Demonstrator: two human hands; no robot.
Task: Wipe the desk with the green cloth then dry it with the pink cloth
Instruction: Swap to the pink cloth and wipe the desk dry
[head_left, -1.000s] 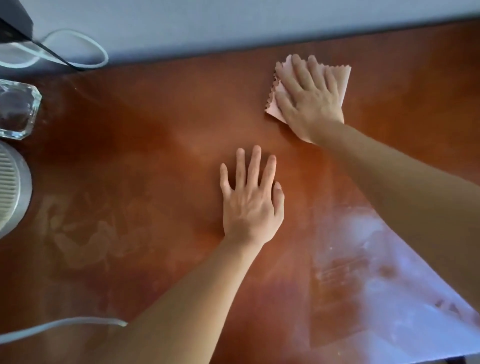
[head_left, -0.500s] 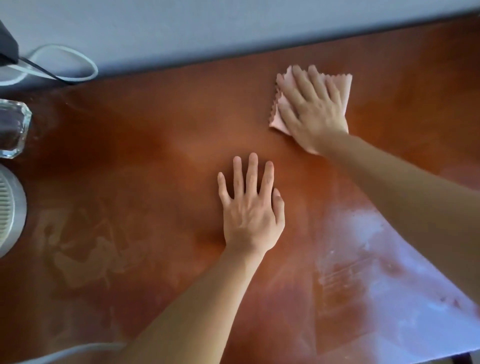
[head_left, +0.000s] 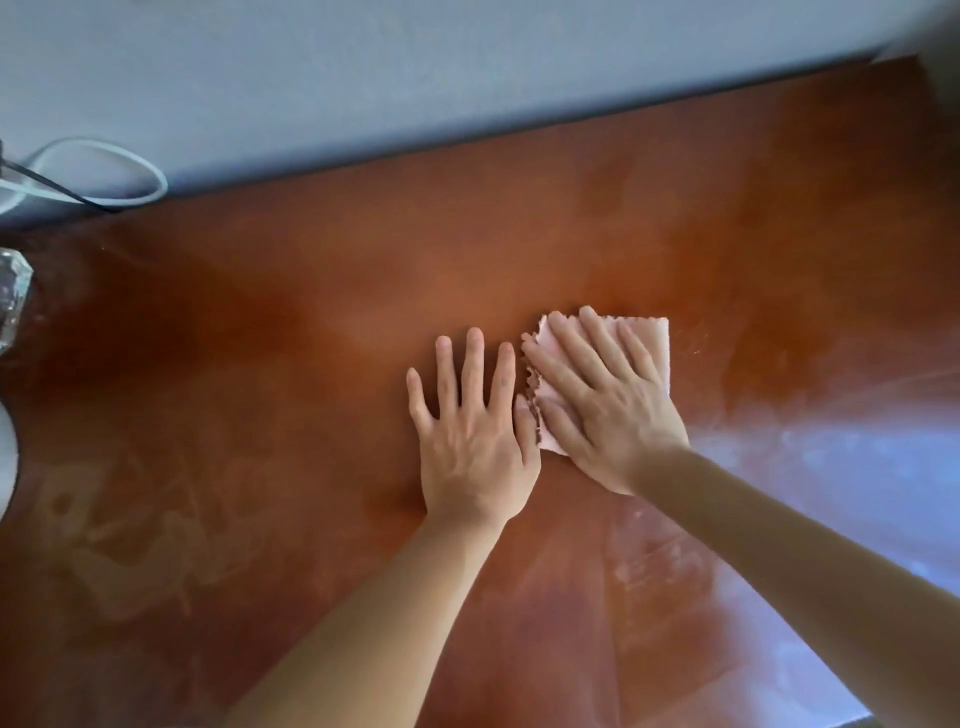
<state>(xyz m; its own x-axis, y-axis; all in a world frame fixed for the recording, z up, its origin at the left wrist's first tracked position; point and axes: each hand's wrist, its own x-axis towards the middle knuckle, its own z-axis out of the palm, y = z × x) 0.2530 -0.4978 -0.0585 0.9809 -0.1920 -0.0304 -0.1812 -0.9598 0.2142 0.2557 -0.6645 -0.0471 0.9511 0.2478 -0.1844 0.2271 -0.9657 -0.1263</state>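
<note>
A white cable (head_left: 98, 171) loops at the upper left of the frame against the grey wall (head_left: 415, 67). A clear glass object (head_left: 13, 299) sits at the left edge, partly cut off.

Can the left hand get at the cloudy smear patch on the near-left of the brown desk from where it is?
Probably yes. The left hand lies flat on the brown desk with straight fingers and holds nothing; only bare desk lies between it and the cloudy smear patch. The right hand presses the pink cloth on the other side.
</note>
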